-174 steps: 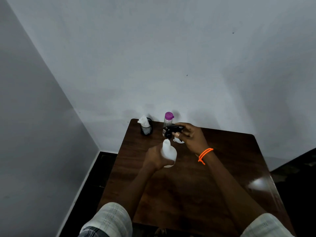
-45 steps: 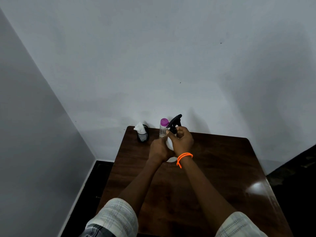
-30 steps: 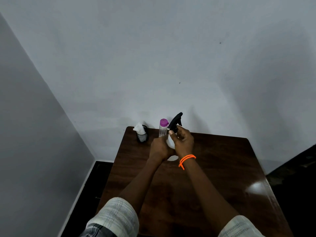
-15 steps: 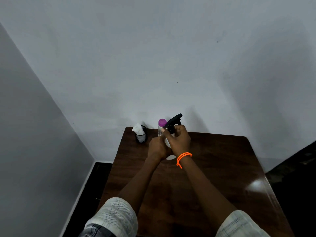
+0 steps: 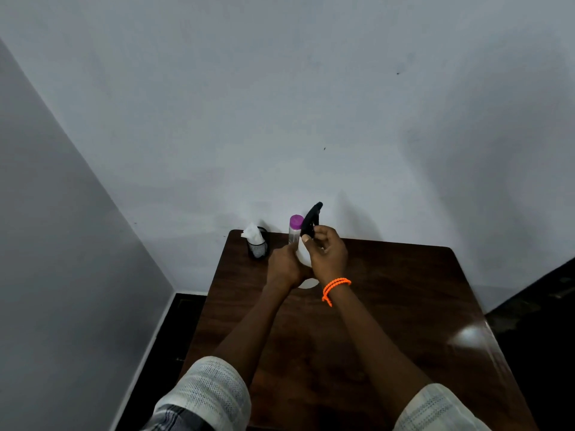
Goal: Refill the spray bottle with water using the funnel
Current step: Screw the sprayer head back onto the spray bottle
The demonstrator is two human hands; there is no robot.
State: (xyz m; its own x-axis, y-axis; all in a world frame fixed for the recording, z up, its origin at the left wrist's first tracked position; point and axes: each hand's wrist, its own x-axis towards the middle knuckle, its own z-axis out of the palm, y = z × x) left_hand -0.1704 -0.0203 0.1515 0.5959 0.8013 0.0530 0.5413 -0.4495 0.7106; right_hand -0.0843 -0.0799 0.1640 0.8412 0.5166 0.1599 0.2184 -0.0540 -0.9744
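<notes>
So this looks like the unscrewing stage, before any water goes in. The left hand (image 5: pixel 284 265) is wrapped around the body of the white spray bottle (image 5: pixel 303 255), just above center of the frame, holding it upright on the dark wooden table (image 5: pixel 404 306). The right hand (image 5: pixel 326 253) is curled around the collar of the black trigger sprayer head (image 5: pixel 311 219), fingers pinching it, with the nozzle sticking up and away toward the wall. My guess is the head is being twisted off, though I can't tell from here whether it's loose yet or fully threaded on.

Both forearms come up from the bottom of the frame and meet at the bottle, wrists close together, nearly touching. There's an orange bracelet (image 5: pixel 336 286) on the right wrist.

Just behind the hands, touching them in the picture, is a clear water bottle with a purple cap (image 5: pixel 295 228), presumably the refill source. Left of that sits a black mesh cup with tissue (image 5: pixel 256 242) stuffed in it. A bit of something white pokes out below the wrists at (image 5: pixel 308 284); could be the funnel or the bottle's base, honestly can't say.

Next move probably needs the head lifted straight up so the dip tube clears the neck, then set aside, while the left hand keeps the bottle steady for the funnel.
</notes>
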